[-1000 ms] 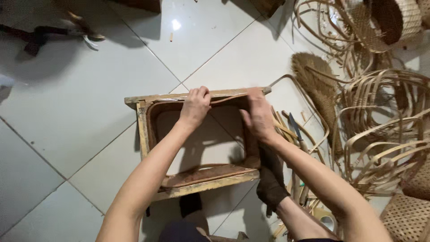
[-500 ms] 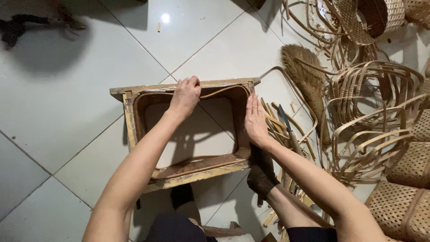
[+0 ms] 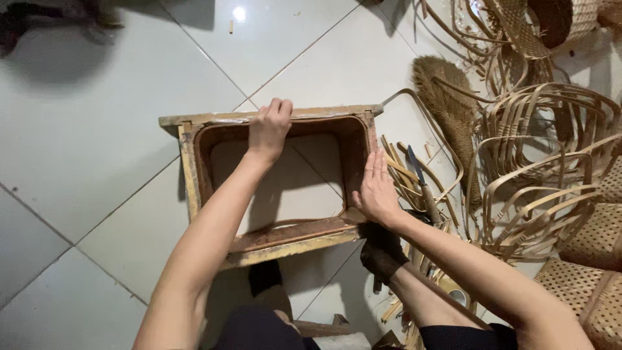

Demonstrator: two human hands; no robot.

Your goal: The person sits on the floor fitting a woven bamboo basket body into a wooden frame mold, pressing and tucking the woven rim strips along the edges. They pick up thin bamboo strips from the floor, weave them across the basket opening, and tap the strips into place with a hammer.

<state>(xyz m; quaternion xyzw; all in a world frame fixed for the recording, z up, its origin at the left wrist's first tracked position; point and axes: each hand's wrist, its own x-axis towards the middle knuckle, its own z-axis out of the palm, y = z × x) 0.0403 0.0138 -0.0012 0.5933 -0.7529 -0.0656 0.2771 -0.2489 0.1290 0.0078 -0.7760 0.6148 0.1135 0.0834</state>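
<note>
A rectangular wooden frame (image 3: 194, 188) lies flat on the pale tiled floor (image 3: 84, 149), roughly in the middle of the scene, open through its centre so the tiles show inside it; a thin strip of cane (image 3: 278, 225) runs round the inside of the opening, hugging the walls. The left hand (image 3: 269, 126) sits on the far rail of the frame, fingers curled over the top edge and closed on it, the thumb hidden from view; the right hand (image 3: 374, 188) rests against the inner face of the right-hand rail, fingers straight, held together and pointing away, palm pressed flat to the wood — it grips nothing, only touches. Both forearms reach in from the near edge, the left crossing over the near rail of the frame.

Just to the right of the frame, near the right hand, a bundle of split cane slats (image 3: 398, 178) lies on the floor with a dark-bladed knife (image 3: 421, 181) among them; farther right stands a tangle of bent cane hoops (image 3: 544, 168), and beside it, toward the far side, a brown fibre broom head (image 3: 453, 104). Woven cane panels (image 3: 586, 285) occupy the near right corner; a woven basket (image 3: 557, 19) shows at the far right.
</note>
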